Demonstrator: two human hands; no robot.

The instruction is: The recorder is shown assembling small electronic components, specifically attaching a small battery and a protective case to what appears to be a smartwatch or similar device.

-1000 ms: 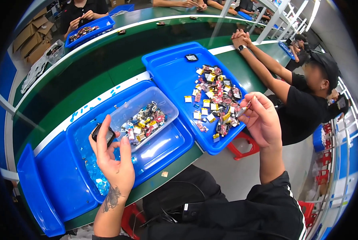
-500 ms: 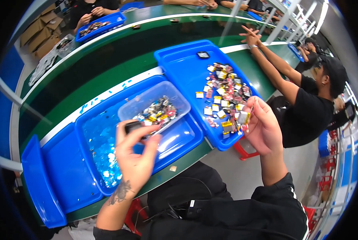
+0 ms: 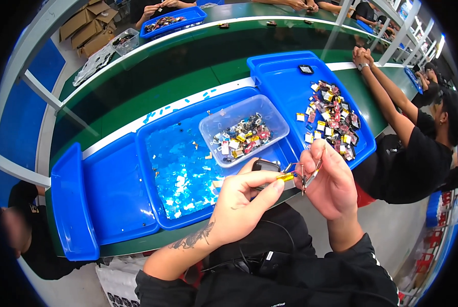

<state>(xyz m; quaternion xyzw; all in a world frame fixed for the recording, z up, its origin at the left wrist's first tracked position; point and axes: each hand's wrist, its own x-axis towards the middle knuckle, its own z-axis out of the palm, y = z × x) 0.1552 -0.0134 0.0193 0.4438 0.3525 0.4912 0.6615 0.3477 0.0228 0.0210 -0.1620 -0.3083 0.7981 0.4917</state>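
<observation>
My left hand (image 3: 242, 204) is closed around a small black casing (image 3: 266, 165) with a rounded frame. Its thumb and forefinger also pinch a small flat battery with yellow tape (image 3: 286, 177). My right hand (image 3: 334, 187) is closed close beside it, thumb and fingers pinching a thin, shiny metallic part (image 3: 305, 180). Its exact kind is too small and blurred to make out. Behind the hands, a clear plastic box (image 3: 208, 126) holds a heap of small batteries and circuit pieces. It stands in a blue tray (image 3: 146, 176) strewn with shiny blue film bits.
To the right, another blue tray (image 3: 277, 77) holds piled battery modules (image 3: 334, 115) and one black casing (image 3: 306, 69). A shallow blue tray (image 3: 114, 197) lies left. Beyond runs a green conveyor (image 3: 188, 82) with a white edge. A co-worker (image 3: 413, 133) in black sits at right.
My hands have come together, with the battery now pinched in my left fingers beside the casing. The right hand moved down beside the left. The whole view has shifted, trays appearing further right.
</observation>
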